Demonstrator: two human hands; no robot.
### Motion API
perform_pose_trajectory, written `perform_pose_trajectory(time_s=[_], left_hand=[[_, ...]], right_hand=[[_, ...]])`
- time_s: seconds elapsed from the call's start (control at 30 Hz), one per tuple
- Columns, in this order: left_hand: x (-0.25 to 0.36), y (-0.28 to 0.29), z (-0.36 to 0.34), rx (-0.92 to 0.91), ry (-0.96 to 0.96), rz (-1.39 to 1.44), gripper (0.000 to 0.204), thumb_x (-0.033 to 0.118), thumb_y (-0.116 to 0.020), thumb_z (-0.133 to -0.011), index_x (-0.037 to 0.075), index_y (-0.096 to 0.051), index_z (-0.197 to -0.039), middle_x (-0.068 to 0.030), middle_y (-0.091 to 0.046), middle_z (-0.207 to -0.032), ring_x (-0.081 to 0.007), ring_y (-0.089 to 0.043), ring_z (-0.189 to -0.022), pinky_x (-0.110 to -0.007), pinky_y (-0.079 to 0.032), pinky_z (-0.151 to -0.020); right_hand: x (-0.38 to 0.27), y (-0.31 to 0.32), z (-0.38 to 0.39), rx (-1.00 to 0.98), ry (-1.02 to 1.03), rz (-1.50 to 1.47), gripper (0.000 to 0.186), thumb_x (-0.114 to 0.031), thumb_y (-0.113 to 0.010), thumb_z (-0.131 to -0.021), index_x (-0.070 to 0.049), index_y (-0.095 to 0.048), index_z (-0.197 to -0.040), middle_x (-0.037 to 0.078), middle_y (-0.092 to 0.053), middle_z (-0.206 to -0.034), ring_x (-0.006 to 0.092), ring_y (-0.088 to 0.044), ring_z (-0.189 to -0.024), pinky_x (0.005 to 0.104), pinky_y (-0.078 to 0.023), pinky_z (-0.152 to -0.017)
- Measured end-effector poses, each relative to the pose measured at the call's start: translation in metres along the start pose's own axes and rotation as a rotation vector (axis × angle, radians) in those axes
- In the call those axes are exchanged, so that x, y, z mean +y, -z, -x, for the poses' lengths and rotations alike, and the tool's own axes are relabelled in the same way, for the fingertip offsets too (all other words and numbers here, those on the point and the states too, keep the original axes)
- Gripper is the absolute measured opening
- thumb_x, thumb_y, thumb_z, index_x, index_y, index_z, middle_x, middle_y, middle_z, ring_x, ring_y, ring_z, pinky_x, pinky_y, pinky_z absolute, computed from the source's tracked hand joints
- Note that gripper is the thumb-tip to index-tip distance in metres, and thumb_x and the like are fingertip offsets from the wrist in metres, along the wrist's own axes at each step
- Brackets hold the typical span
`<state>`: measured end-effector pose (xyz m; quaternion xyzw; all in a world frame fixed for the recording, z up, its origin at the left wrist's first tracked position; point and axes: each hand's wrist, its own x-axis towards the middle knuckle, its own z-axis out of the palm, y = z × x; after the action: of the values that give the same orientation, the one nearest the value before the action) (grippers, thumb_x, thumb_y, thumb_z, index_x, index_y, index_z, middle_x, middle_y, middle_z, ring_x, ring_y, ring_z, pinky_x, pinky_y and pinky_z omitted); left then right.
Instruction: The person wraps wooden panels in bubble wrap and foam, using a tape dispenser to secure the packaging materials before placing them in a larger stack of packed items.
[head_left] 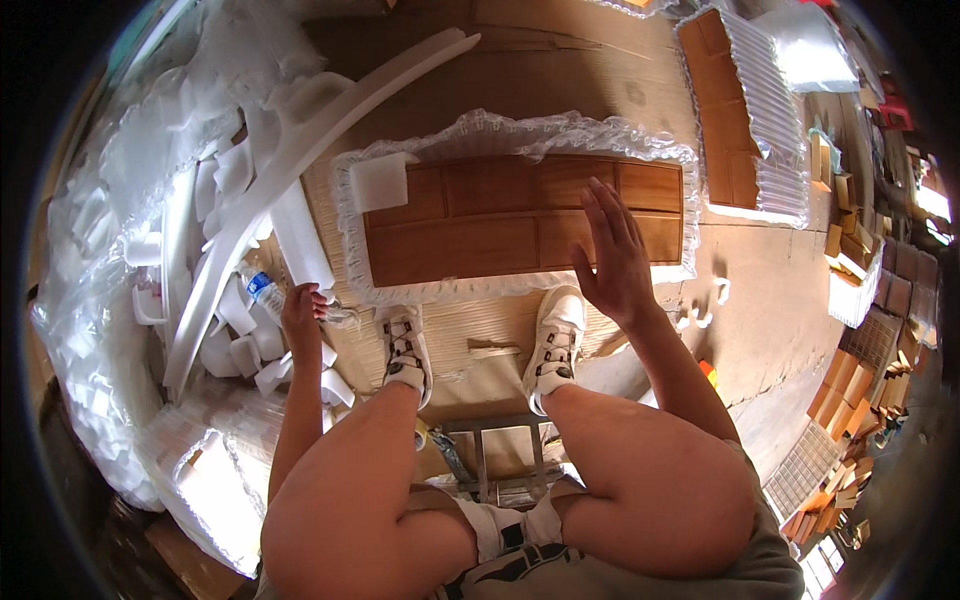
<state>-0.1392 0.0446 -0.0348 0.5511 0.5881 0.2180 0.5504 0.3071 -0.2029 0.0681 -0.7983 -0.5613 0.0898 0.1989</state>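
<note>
In front of my feet lies a brown wooden panel point(480, 250), its face divided into several rectangles by grooves. Clear air-cushion wrap point(500, 135) frames it on all sides. A white foam piece point(379, 183) rests on its far left corner. My right hand point(612, 260) is over the panel's right part, fingers stretched out and nothing in it; whether it touches is unclear. To the left of the panel, my left hand point(303, 315) is closed, fingers curled. A scrap of clear plastic point(341, 316) shows beside those fingers; what they hold, if anything, is hidden.
White foam strips and offcuts point(240, 215) pile up on the left, with a blue-labelled plastic bottle point(266, 294) among them. Bags of clear wrap point(90, 330) stand further left. Another wrapped wooden panel point(720, 110) lies far right. Stacked wooden pieces point(838, 395) line the right side.
</note>
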Motion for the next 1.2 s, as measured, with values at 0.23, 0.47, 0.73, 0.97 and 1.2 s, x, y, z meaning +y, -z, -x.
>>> perform_pose_trajectory(time_s=[0.23, 0.47, 0.73, 0.97, 1.2], left_hand=[[-0.01, 0.013, 0.006, -0.019, 0.011, -0.007, 0.023, 0.022, -0.054, -0.106, 0.002, -0.066, -0.11, -0.0025, -0.065, -0.08, -0.0094, -0.06, -0.07, -0.024, -0.049, -0.064], [-0.013, -0.001, 0.001, 0.0, -0.036, -0.018, 0.022, 0.016, -0.05, -0.108, 0.003, -0.067, -0.107, -0.0022, -0.066, -0.081, -0.0092, -0.062, -0.073, -0.024, -0.05, -0.066], [-0.024, 0.009, 0.003, 0.029, -0.016, -0.106, 0.021, 0.015, -0.05, -0.108, 0.002, -0.067, -0.106, -0.0038, -0.067, -0.08, -0.0109, -0.064, -0.072, -0.027, -0.052, -0.067], [-0.043, 0.028, -0.012, 0.368, -0.269, -0.606, 0.015, 0.005, -0.064, -0.09, 0.003, -0.07, -0.104, -0.0146, -0.072, -0.091, -0.0309, -0.072, -0.086, -0.04, -0.056, -0.077], [-0.025, 0.026, -0.015, 0.406, -0.117, -0.597, 0.009, 0.009, -0.064, -0.092, 0.004, -0.067, -0.099, -0.013, -0.071, -0.09, -0.031, -0.07, -0.084, -0.043, -0.055, -0.075]], right_hand=[[-0.009, -0.001, -0.008, -0.125, -0.008, 0.078, 0.062, -0.027, -0.062, -0.098, 0.003, -0.045, -0.149, 0.021, -0.037, -0.161, 0.0419, -0.035, -0.15, 0.0509, -0.034, -0.121], [-0.034, -0.017, -0.029, -0.073, 0.147, 0.119, 0.068, -0.027, -0.064, -0.096, 0.006, -0.042, -0.15, 0.024, -0.038, -0.159, 0.0425, -0.038, -0.147, 0.0527, -0.034, -0.12], [-0.071, -0.029, -0.046, -0.221, 0.157, -0.018, 0.058, -0.029, -0.066, -0.094, 0.003, -0.053, -0.141, 0.023, -0.046, -0.151, 0.0412, -0.042, -0.142, 0.0499, -0.036, -0.118], [-0.072, -0.016, -0.002, -0.032, 0.451, -0.3, 0.033, 0.006, -0.063, -0.078, -0.005, -0.065, -0.109, 0.017, -0.063, -0.106, 0.037, -0.064, -0.094, 0.0483, -0.053, -0.08], [-0.067, -0.013, 0.008, -0.082, 0.438, -0.36, 0.037, 0.012, -0.057, -0.077, -0.005, -0.063, -0.109, 0.016, -0.062, -0.101, 0.0335, -0.064, -0.087, 0.043, -0.053, -0.069]])
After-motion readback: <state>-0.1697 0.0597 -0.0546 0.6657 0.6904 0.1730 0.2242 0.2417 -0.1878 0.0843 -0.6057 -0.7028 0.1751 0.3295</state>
